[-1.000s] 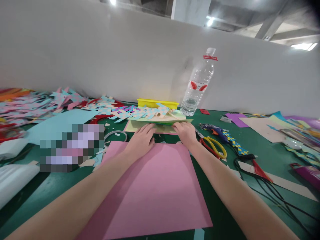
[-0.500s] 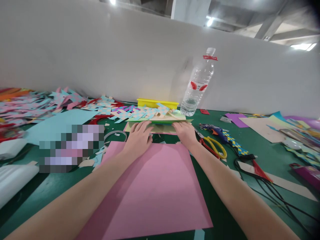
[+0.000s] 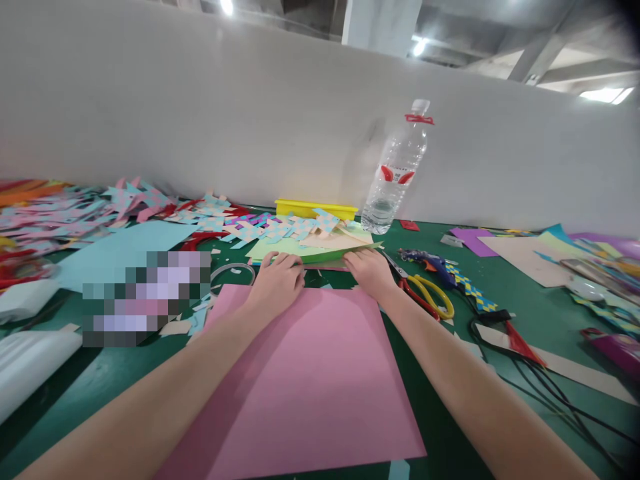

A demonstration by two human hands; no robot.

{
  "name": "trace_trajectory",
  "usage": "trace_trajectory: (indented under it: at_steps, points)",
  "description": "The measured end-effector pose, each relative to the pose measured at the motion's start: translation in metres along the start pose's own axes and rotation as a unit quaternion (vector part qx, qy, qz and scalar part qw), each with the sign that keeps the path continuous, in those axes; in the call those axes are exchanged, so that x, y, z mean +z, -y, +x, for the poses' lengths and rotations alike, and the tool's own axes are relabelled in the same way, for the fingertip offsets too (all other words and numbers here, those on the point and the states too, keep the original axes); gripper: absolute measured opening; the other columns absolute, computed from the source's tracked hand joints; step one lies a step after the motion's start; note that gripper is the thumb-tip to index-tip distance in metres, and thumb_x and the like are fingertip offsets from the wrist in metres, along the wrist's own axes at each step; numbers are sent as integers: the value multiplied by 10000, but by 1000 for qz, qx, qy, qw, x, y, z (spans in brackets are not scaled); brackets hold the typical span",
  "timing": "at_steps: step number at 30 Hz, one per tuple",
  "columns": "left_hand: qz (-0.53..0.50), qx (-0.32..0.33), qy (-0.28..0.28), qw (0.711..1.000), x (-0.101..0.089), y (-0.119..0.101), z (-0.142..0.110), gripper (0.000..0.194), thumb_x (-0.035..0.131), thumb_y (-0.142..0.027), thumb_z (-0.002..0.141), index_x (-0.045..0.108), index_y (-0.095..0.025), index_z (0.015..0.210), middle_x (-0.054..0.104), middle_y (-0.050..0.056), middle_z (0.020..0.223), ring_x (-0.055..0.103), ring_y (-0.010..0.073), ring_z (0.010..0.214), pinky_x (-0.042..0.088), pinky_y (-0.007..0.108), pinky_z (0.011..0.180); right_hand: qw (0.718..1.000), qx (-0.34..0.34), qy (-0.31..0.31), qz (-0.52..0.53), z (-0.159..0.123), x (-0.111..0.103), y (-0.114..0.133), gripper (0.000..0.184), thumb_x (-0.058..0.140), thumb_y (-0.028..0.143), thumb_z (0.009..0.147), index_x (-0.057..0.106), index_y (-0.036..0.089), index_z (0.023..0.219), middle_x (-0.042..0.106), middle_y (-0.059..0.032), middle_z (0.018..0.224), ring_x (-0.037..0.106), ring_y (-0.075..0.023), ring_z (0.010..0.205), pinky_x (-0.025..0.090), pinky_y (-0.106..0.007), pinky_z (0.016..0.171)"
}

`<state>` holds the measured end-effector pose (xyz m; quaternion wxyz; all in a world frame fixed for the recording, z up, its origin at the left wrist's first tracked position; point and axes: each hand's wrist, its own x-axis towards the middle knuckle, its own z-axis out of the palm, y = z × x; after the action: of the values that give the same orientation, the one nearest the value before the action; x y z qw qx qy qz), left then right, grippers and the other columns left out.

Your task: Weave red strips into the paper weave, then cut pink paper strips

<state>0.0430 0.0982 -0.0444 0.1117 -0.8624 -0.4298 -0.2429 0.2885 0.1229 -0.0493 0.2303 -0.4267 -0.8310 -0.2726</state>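
Note:
A stack of light green paper (image 3: 320,256) lies at the far end of a large pink sheet (image 3: 305,380), its near edge bowed up toward the right. My left hand (image 3: 279,275) is at the near left part of the stack, fingers curled against the green paper. At the near right corner, my right hand (image 3: 369,270) has its fingers closed on the raised edge; the thumb is hidden. Both wrists are above the far edge of the pink sheet. Just right of my right hand lie scissors (image 3: 425,293) with red and yellow handles.
Woven paper strips (image 3: 285,230) and a yellow holder (image 3: 317,209) stand behind the stack. A water bottle (image 3: 395,177) leans on the grey partition (image 3: 200,100). At left are a blue sheet (image 3: 125,250) and a tape ring (image 3: 233,268); at right, a glue gun (image 3: 435,263) and black cables (image 3: 550,393).
The green paper's raised edge has come down on the left, so more of its upper face shows. My left hand's fingers have moved slightly nearer and curled more; my right hand has barely moved.

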Motion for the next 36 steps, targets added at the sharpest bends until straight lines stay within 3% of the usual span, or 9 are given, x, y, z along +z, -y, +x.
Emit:
trace_trajectory:
  at_steps: [6,14,21,28,32,36]
  points:
    - [4,5,7,1000,1,0,0,212,477,-152,860,686,-178,872,656,58,1003,580,233,969,324,442,961,1000,-11,-3,17,-1,-3,5,265,449,297,932,639,153,816,689,-70,752,597,-192,769,378,-310,756]
    - [10,10,-5,1000,1,0,-1,221,449,-164,878,666,-176,919,636,77,1035,564,243,988,334,443,945,998,-46,4,37,-2,-5,8,225,422,213,945,640,158,934,678,-55,792,578,-154,746,381,-278,676]
    - [14,13,-13,1000,-1,-3,0,223,435,-161,872,642,-184,952,611,95,1061,542,258,1020,344,448,943,998,-47,17,35,-2,-4,6,223,428,144,930,641,149,994,688,-80,869,581,-175,835,393,-289,704]
    - [9,-1,-11,1000,0,-3,0,268,452,-159,855,591,-167,1084,582,106,1153,522,273,1082,344,445,968,998,-42,26,35,0,-5,7,236,423,237,950,644,156,961,691,-73,881,572,-183,832,390,-302,734]
    - [14,-5,-28,999,2,-2,0,347,451,-154,856,526,-153,1195,551,116,1238,484,280,1153,321,443,998,998,-38,25,38,2,-9,9,259,402,259,960,633,151,1009,681,-84,987,565,-190,899,387,-311,765]
    - [20,-2,-24,1000,1,-3,0,304,449,-154,857,549,-154,1144,575,108,1196,516,273,1100,321,449,996,997,-49,34,40,3,-11,10,245,413,240,955,642,174,1011,672,-80,1021,559,-183,916,388,-309,771]
